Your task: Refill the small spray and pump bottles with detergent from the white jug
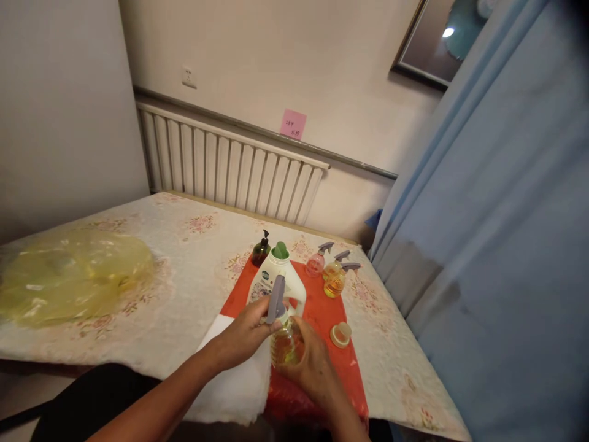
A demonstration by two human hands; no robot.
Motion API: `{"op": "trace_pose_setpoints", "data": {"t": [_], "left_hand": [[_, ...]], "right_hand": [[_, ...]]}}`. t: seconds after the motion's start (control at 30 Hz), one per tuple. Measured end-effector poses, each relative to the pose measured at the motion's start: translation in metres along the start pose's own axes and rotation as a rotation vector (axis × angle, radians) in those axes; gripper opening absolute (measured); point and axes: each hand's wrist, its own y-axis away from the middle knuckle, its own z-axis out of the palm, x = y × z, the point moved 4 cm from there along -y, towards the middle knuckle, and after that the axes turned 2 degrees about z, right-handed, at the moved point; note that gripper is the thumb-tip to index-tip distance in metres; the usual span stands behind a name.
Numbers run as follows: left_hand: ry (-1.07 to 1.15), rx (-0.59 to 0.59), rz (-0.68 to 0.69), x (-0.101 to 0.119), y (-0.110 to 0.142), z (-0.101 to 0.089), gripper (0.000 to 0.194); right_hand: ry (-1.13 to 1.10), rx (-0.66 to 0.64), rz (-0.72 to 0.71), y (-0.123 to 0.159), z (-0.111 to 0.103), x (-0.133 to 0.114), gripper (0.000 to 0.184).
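Observation:
My right hand [313, 356] is wrapped round the clear body of a spray bottle [286, 347] with yellow liquid low inside it. At the neck, my left hand [248, 328] grips the bottle's grey trigger head [277, 298]. Just behind stands a white detergent jug [278, 273] with a green spout, partly covered by the trigger head and my hands. A pale cap [340, 335] lies on the red mat [322, 307] to the right of my right hand. Whether the trigger head is fully screwed on, I cannot tell.
Farther back on the right stand a pink spray bottle [315, 264] and two yellow ones [335, 282]. A dark pump bottle [261, 250] is left of the jug. A white cloth [230, 387] lies at the front, a yellow plastic bag [78, 276] far left. A blue curtain [488, 202] hangs right.

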Motion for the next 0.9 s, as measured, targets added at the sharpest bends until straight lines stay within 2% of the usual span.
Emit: {"op": "trace_pose_setpoints", "data": {"t": [0.13, 0.33, 0.57, 0.73, 0.8, 0.9], "left_hand": [[-0.079, -0.036, 0.001, 0.0, 0.001, -0.003, 0.033], [0.124, -0.081, -0.063, -0.019, 0.001, 0.001, 0.033], [0.102, -0.125, -0.128, -0.013, 0.003, 0.004, 0.055], [0.101, -0.107, -0.176, -0.013, 0.004, 0.002, 0.066], [0.089, -0.09, -0.17, -0.011, 0.005, 0.001, 0.064], [0.006, -0.065, -0.11, -0.005, 0.008, 0.0, 0.05]], "right_hand": [[-0.06, -0.033, 0.056, 0.0, 0.003, 0.0, 0.08], [-0.164, -0.091, 0.051, -0.001, 0.002, -0.015, 0.067], [-0.206, -0.09, 0.073, 0.002, 0.009, -0.015, 0.08], [-0.186, -0.063, 0.097, 0.005, 0.012, -0.015, 0.084], [-0.218, -0.057, 0.098, 0.005, 0.014, -0.015, 0.086], [-0.304, -0.08, 0.085, 0.005, 0.017, -0.019, 0.087]]}}
